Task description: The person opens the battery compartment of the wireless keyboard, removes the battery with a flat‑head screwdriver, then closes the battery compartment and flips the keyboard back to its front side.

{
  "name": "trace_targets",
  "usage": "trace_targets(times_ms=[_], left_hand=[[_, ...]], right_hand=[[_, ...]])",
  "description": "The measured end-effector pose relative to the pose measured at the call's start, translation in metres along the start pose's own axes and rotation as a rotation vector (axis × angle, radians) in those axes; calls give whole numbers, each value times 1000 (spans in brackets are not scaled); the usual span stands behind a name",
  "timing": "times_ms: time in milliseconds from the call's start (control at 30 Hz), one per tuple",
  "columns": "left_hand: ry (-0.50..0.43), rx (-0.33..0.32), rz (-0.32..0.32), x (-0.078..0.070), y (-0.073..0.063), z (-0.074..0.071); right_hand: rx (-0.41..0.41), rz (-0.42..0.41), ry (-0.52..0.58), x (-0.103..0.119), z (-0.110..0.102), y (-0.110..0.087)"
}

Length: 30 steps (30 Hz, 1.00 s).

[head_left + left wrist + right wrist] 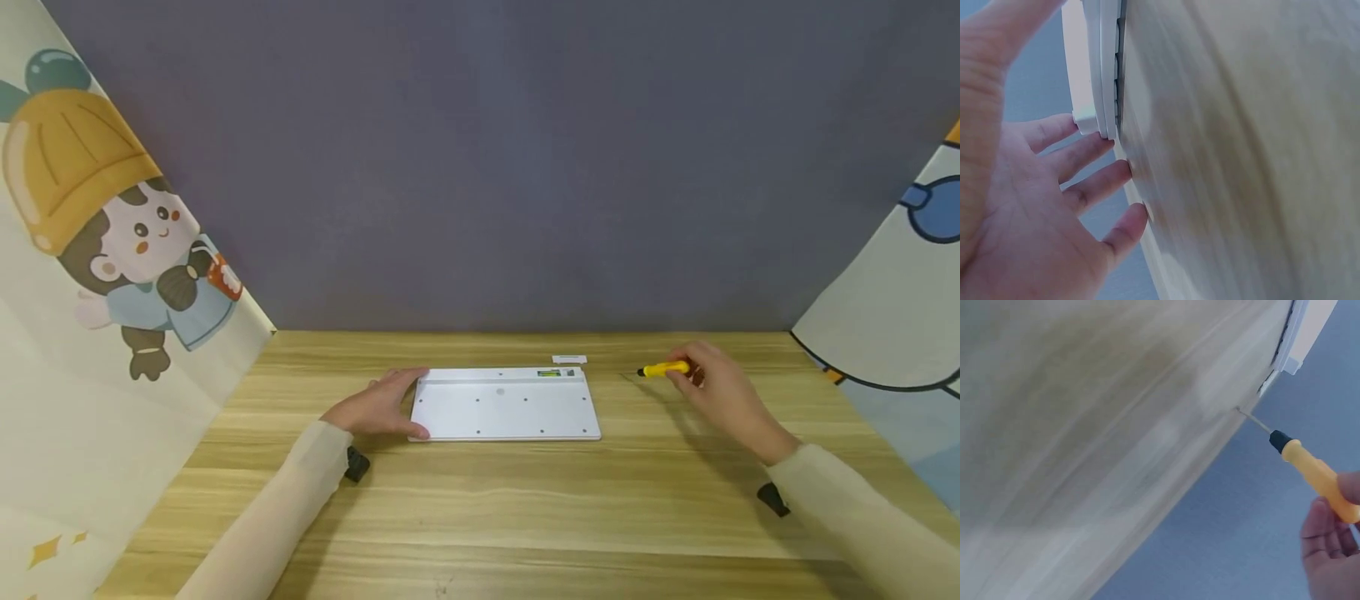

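A white keyboard (502, 417) lies face down on the wooden table, small screws dotting its underside. My left hand (381, 407) holds its left end, thumb at the near corner and fingers by the far one. In the left wrist view, some fingertips (1100, 145) touch the keyboard's end while others meet the table. At the keyboard's far right, an uncovered compartment shows a green-yellow battery (549, 374). Just beyond lies a small white cover (569, 359). To the right, my right hand (716, 396) grips a yellow screwdriver (1316, 475) by its handle, the thin shaft pointing left and downward.
The wooden table (510, 508) runs back to a grey fabric panel (495, 167). Printed cartoon panels stand at the left (82, 358) and right (885, 300). Dark wrist-camera pieces hang below both sleeves.
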<state>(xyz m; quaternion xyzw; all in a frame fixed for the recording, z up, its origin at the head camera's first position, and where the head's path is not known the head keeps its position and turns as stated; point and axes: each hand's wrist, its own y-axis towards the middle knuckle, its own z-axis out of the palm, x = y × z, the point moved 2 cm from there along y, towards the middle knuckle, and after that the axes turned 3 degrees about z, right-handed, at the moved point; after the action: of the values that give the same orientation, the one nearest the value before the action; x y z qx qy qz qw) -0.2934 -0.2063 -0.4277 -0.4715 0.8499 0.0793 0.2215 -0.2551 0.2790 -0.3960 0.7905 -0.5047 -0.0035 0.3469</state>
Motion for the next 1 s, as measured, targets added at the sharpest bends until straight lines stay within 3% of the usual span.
trace_targets(times_ms=[167, 367, 667, 1000], left_hand=[[-3, -3, -1, 2, 1, 1], [-10, -10, -4, 3, 0, 1], [-6, -10, -9, 3, 0, 1], [-5, -3, -5, 3, 2, 2]], right_hand=[[-85, -61, 29, 6, -3, 9], [-102, -116, 74, 19, -1, 22], [-62, -196, 140, 43, 12, 40], [34, -208, 197, 55, 25, 54]])
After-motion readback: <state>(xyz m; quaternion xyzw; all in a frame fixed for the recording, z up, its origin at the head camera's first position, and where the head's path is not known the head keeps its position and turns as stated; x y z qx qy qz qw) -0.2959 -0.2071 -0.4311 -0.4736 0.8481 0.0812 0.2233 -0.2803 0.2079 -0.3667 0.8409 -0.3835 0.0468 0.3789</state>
